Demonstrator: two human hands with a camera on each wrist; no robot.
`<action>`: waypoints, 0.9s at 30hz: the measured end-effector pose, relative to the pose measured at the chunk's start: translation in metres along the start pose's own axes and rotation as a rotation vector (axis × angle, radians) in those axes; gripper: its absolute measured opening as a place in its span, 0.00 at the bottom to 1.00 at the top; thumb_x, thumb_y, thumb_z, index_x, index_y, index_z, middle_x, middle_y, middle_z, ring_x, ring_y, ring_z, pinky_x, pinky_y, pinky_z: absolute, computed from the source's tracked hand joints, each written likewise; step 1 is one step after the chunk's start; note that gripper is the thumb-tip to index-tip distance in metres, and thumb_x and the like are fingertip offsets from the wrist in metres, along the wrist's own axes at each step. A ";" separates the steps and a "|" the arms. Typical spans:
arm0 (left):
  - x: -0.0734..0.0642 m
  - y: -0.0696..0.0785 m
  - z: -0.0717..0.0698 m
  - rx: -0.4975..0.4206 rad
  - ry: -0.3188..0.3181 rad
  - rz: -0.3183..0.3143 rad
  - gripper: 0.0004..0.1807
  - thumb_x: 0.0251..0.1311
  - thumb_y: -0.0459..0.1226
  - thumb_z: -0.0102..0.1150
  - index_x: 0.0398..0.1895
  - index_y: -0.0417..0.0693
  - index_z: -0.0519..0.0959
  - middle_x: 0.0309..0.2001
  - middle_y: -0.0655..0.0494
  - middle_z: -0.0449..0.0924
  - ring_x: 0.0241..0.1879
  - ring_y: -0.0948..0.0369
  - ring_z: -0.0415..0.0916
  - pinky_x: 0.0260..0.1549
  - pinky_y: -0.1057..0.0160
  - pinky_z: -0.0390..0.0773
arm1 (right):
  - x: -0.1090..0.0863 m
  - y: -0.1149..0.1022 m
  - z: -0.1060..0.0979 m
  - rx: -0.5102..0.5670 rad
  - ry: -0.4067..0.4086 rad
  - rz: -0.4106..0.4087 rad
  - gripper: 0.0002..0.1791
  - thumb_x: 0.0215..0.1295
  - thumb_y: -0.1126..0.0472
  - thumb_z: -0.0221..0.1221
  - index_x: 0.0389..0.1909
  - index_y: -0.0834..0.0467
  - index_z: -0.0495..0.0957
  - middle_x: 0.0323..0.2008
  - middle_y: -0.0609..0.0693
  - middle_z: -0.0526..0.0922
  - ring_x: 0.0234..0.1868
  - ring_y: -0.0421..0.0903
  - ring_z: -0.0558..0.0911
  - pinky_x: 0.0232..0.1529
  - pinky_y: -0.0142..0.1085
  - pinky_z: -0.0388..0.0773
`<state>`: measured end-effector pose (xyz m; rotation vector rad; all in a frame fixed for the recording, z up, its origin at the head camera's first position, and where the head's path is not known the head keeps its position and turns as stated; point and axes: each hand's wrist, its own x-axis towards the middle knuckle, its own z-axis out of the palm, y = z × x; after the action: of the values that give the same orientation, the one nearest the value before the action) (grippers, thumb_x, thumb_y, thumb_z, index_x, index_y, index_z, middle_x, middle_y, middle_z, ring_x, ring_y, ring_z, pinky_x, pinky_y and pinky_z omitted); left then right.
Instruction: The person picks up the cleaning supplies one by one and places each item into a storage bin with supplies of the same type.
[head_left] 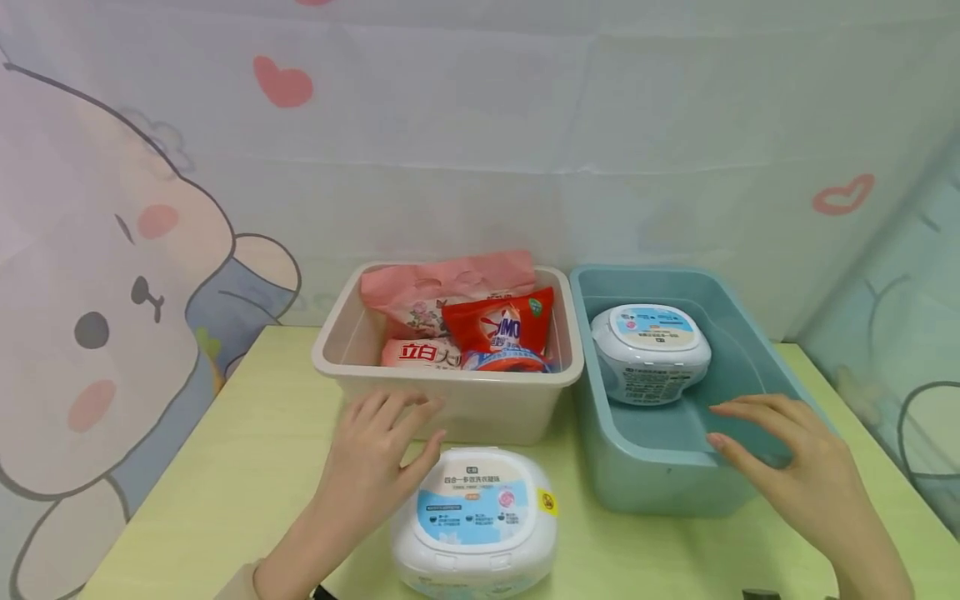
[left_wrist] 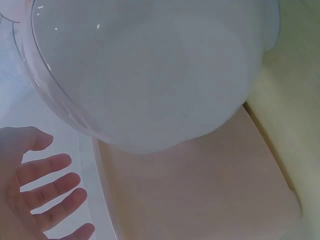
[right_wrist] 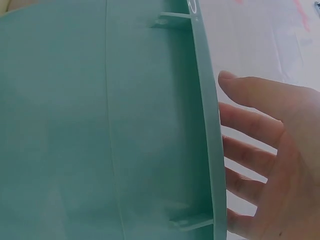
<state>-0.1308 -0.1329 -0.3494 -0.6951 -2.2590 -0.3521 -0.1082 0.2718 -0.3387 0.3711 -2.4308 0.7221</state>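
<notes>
A white lidded tub (head_left: 480,525) with a blue-and-white label sits on the table in front of the cream bin (head_left: 450,408). My left hand (head_left: 382,450) hovers over its left side with fingers spread and loosely bent, holding nothing; the left wrist view shows the tub's white wall (left_wrist: 150,75) beyond the fingers. Over the front right rim of the teal bin (head_left: 637,492) is my right hand (head_left: 795,467), thumb and fingers apart, nothing between them. A similar white tub (head_left: 651,354) stands inside the teal bin, toward its left side.
The cream bin holds a pink bag (head_left: 450,283), a red pouch (head_left: 502,325) and another pink pack (head_left: 420,353). Both bins stand side by side at the back of the pale yellow table (head_left: 225,483). Behind them hangs a printed cloth (head_left: 480,150).
</notes>
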 end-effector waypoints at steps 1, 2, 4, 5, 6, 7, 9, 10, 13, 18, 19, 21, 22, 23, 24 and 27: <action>0.000 0.001 0.000 0.003 -0.014 0.000 0.16 0.51 0.41 0.66 0.45 0.51 0.83 0.41 0.55 0.82 0.45 0.54 0.75 0.47 0.52 0.74 | 0.000 0.001 0.000 -0.005 -0.012 0.013 0.16 0.51 0.60 0.71 0.41 0.43 0.83 0.44 0.34 0.76 0.52 0.18 0.62 0.45 0.23 0.60; 0.000 0.002 -0.001 0.006 -0.026 0.001 0.17 0.51 0.42 0.66 0.45 0.51 0.83 0.41 0.55 0.82 0.45 0.54 0.75 0.47 0.52 0.74 | 0.000 0.001 -0.001 -0.013 -0.021 0.027 0.15 0.51 0.59 0.71 0.40 0.42 0.83 0.44 0.34 0.76 0.51 0.18 0.62 0.44 0.25 0.61; -0.001 0.004 -0.001 0.009 -0.047 0.005 0.17 0.50 0.43 0.67 0.45 0.51 0.82 0.41 0.55 0.82 0.45 0.55 0.76 0.47 0.53 0.75 | 0.000 0.002 -0.003 -0.022 -0.040 0.053 0.13 0.52 0.57 0.71 0.38 0.41 0.82 0.43 0.34 0.76 0.50 0.18 0.62 0.43 0.28 0.61; -0.002 0.004 -0.001 0.012 -0.056 0.009 0.18 0.50 0.43 0.67 0.46 0.52 0.82 0.41 0.56 0.82 0.45 0.55 0.76 0.48 0.53 0.75 | 0.000 0.003 -0.003 -0.027 -0.046 0.063 0.12 0.52 0.57 0.71 0.38 0.41 0.82 0.43 0.33 0.76 0.49 0.18 0.62 0.42 0.29 0.61; -0.003 0.005 -0.001 0.013 -0.062 0.015 0.18 0.50 0.43 0.68 0.46 0.51 0.82 0.42 0.56 0.81 0.45 0.55 0.75 0.48 0.53 0.75 | 0.000 0.003 -0.004 -0.029 -0.051 0.071 0.12 0.52 0.56 0.70 0.37 0.40 0.82 0.43 0.32 0.75 0.49 0.18 0.62 0.42 0.28 0.61; -0.003 0.006 -0.002 0.013 -0.078 0.013 0.18 0.51 0.44 0.67 0.46 0.52 0.82 0.42 0.56 0.81 0.45 0.55 0.75 0.49 0.53 0.75 | 0.000 0.003 -0.005 -0.033 -0.053 0.075 0.12 0.53 0.56 0.70 0.37 0.40 0.82 0.42 0.31 0.75 0.48 0.18 0.62 0.42 0.28 0.61; -0.005 0.007 -0.002 0.016 -0.104 0.011 0.19 0.51 0.45 0.68 0.47 0.53 0.82 0.43 0.56 0.81 0.46 0.56 0.75 0.50 0.53 0.75 | -0.001 0.005 -0.006 -0.035 -0.055 0.079 0.11 0.53 0.56 0.70 0.37 0.40 0.82 0.42 0.30 0.75 0.47 0.18 0.62 0.41 0.28 0.61; -0.006 0.008 -0.003 0.020 -0.120 0.008 0.19 0.52 0.46 0.67 0.47 0.53 0.81 0.44 0.57 0.81 0.47 0.56 0.75 0.51 0.53 0.74 | -0.001 0.005 -0.006 -0.038 -0.056 0.080 0.11 0.53 0.56 0.70 0.37 0.41 0.82 0.41 0.30 0.75 0.47 0.18 0.62 0.41 0.28 0.61; -0.008 0.011 -0.004 0.021 -0.172 -0.007 0.19 0.54 0.48 0.66 0.49 0.55 0.80 0.46 0.58 0.81 0.48 0.57 0.75 0.53 0.53 0.74 | -0.002 0.009 -0.007 -0.058 -0.075 0.090 0.11 0.53 0.54 0.70 0.38 0.41 0.82 0.42 0.35 0.77 0.47 0.23 0.64 0.41 0.29 0.61; -0.009 0.015 -0.004 0.032 -0.225 -0.012 0.20 0.56 0.49 0.64 0.52 0.58 0.79 0.48 0.60 0.80 0.51 0.58 0.75 0.55 0.53 0.73 | -0.004 0.016 -0.010 -0.095 -0.121 0.111 0.11 0.54 0.51 0.69 0.39 0.43 0.82 0.41 0.41 0.79 0.47 0.25 0.66 0.39 0.30 0.63; -0.009 0.016 -0.004 0.034 -0.233 -0.013 0.20 0.56 0.50 0.63 0.52 0.59 0.79 0.49 0.60 0.80 0.51 0.58 0.74 0.55 0.53 0.73 | -0.004 0.017 -0.011 -0.097 -0.125 0.113 0.11 0.54 0.51 0.69 0.39 0.43 0.82 0.41 0.42 0.79 0.46 0.23 0.66 0.39 0.29 0.63; -0.009 0.017 -0.004 0.037 -0.242 -0.009 0.20 0.57 0.50 0.63 0.53 0.59 0.79 0.49 0.60 0.80 0.51 0.59 0.74 0.56 0.53 0.73 | -0.005 0.020 -0.013 -0.109 -0.130 0.119 0.11 0.54 0.50 0.69 0.39 0.43 0.82 0.40 0.41 0.79 0.44 0.17 0.62 0.36 0.27 0.63; -0.009 0.018 -0.004 0.036 -0.242 -0.004 0.20 0.57 0.50 0.63 0.53 0.59 0.79 0.49 0.60 0.80 0.51 0.59 0.74 0.56 0.53 0.73 | -0.005 0.020 -0.014 -0.111 -0.132 0.122 0.11 0.54 0.49 0.69 0.39 0.43 0.82 0.40 0.42 0.79 0.44 0.16 0.62 0.36 0.26 0.63; -0.009 0.018 -0.004 0.037 -0.241 0.001 0.20 0.57 0.50 0.63 0.53 0.59 0.79 0.49 0.60 0.80 0.51 0.59 0.74 0.56 0.54 0.73 | -0.005 0.021 -0.015 -0.113 -0.134 0.126 0.12 0.54 0.49 0.69 0.39 0.43 0.83 0.40 0.42 0.80 0.43 0.15 0.61 0.36 0.26 0.63; -0.009 0.019 -0.004 0.039 -0.238 0.008 0.20 0.57 0.50 0.63 0.53 0.59 0.79 0.49 0.60 0.80 0.51 0.59 0.75 0.55 0.54 0.73 | -0.005 0.021 -0.016 -0.110 -0.134 0.128 0.12 0.53 0.49 0.69 0.38 0.43 0.83 0.40 0.42 0.80 0.43 0.14 0.61 0.36 0.26 0.63; -0.011 0.020 -0.002 0.041 -0.224 0.028 0.20 0.56 0.49 0.63 0.52 0.58 0.80 0.48 0.60 0.81 0.50 0.59 0.75 0.54 0.54 0.73 | -0.006 0.022 -0.019 -0.118 -0.136 0.134 0.11 0.53 0.49 0.70 0.38 0.42 0.83 0.40 0.42 0.80 0.43 0.13 0.60 0.37 0.26 0.63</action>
<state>-0.1117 -0.1218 -0.3547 -0.7765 -2.4572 -0.2231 -0.1039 0.3011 -0.3386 0.2187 -2.6330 0.6241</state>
